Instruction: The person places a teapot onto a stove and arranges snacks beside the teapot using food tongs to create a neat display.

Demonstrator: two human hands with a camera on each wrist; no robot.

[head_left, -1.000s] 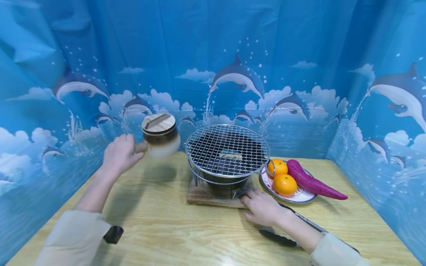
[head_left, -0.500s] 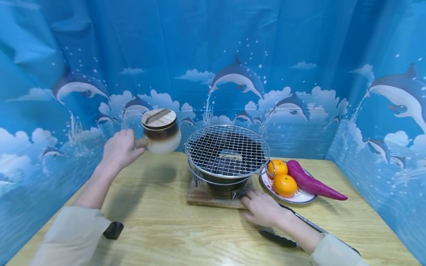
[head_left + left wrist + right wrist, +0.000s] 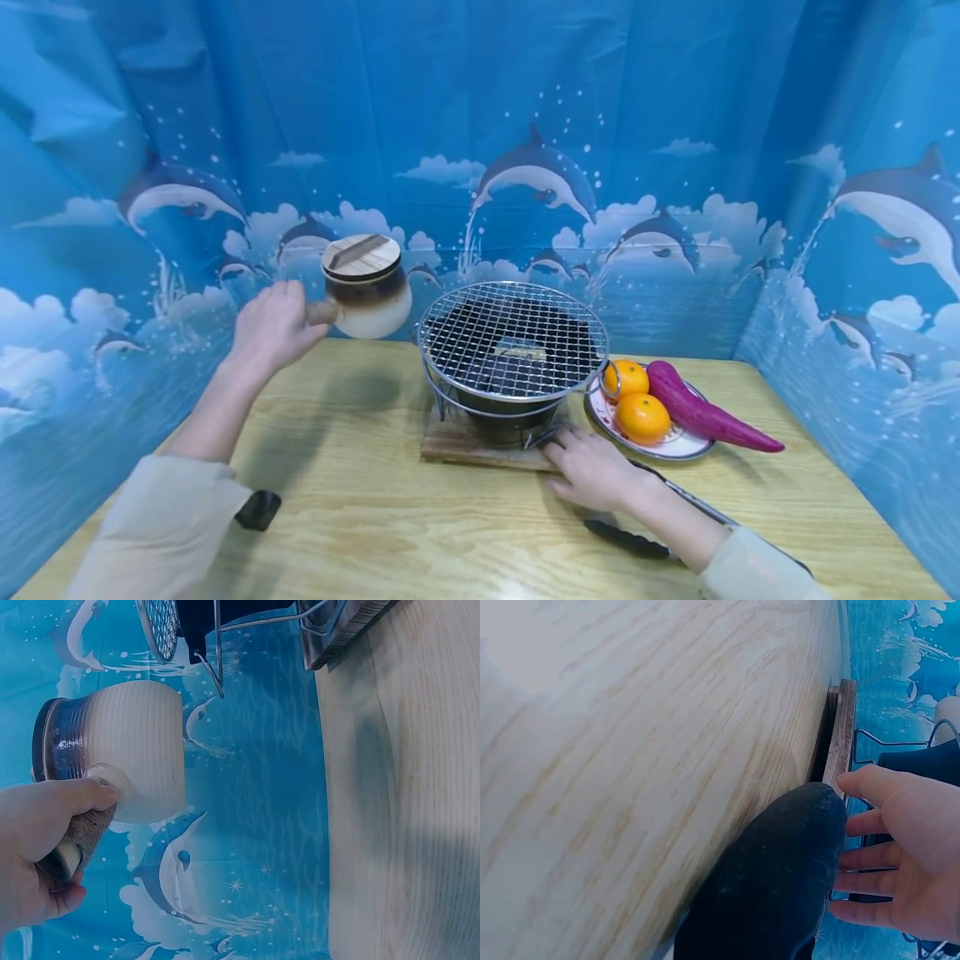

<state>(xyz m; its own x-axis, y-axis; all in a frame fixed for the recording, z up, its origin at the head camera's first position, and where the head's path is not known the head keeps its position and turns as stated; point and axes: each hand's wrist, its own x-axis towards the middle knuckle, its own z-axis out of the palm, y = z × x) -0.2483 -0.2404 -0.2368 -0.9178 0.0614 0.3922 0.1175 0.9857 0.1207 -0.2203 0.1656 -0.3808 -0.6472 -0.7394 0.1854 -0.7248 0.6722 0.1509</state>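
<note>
My left hand point(image 3: 272, 327) grips the twine-wrapped side handle of a lidded ceramic pot point(image 3: 371, 313), cream below and brown above. In the left wrist view the thumb lies along the handle point(image 3: 93, 823). The pot hangs above the table, left of the grill, its flat wooden lid point(image 3: 362, 256) on top. My right hand point(image 3: 592, 468) rests at the right front corner of the wooden board point(image 3: 476, 452) under the round charcoal grill point(image 3: 517, 408). Its thumb touches the board's edge in the right wrist view, with the other fingers extended. A wire mesh point(image 3: 513, 333) covers the grill.
Right of the grill, a patterned plate point(image 3: 678, 450) holds two oranges point(image 3: 642, 418) and a long purple sweet potato point(image 3: 708, 412). Black-tipped tongs point(image 3: 626, 537) lie beneath my right forearm. A blue dolphin curtain point(image 3: 480, 125) walls the table's point(image 3: 420, 533) back and sides.
My left hand has raised the pot a little, with a slight drift to the right. My right hand stays at the board's corner.
</note>
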